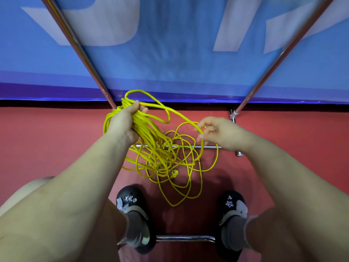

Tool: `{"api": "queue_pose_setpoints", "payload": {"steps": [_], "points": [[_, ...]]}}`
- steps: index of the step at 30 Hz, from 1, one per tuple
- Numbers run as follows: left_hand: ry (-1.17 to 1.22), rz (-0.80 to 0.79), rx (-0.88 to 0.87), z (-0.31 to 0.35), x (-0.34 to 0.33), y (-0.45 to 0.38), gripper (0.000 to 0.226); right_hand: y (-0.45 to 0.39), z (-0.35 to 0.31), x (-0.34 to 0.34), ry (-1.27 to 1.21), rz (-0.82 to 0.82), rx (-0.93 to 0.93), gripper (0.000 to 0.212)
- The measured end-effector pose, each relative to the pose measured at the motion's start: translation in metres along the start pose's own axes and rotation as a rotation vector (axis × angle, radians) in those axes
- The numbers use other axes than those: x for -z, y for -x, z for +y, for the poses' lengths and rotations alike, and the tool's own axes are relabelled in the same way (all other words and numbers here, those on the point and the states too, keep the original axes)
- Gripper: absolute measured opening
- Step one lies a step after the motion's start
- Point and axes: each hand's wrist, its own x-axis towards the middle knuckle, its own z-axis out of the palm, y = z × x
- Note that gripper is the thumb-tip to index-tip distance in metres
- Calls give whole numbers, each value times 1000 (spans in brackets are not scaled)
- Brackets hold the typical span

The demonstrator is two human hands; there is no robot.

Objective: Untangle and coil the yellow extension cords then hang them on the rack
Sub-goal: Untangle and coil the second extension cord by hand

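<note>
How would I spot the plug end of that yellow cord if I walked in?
Look down at the red floor, between the person's two black shoes and the low chrome bar beyond them. There a loose tangle of yellow cord lies. The plug is the one small knob among thin loops, near the tangle's lower middle.

The rack's two slanted poles (pixel 81 52) run off the top edge. The left hand (pixel 124 121) hides part of the coiled yellow cord (pixel 151 140).

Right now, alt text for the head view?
Seen from above, a person's left hand grips a bundle of yellow extension cord while the right hand pinches one strand. The rest hangs in tangled loops over a chrome rack bar, above a red floor and two black clogs.
</note>
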Motion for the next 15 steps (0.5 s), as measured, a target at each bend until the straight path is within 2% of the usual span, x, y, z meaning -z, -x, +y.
{"api": "queue_pose_setpoints", "payload": {"steps": [5, 10, 12, 15], "points": [[-162, -95, 54, -14, -10, 7, 7, 0, -20, -3, -313, 42, 60, 20], [-391, -206, 27, -27, -17, 19, 9, -2, -39, 1, -464, 124, 2, 2], [-474, -266, 14, -31, -19, 24, 6, -6, -39, 1, -522, 178, -63, 6], [-584, -350, 6, -36, -20, 32, 4, -13, -35, 0, -724, 273, -193, 22]]}}
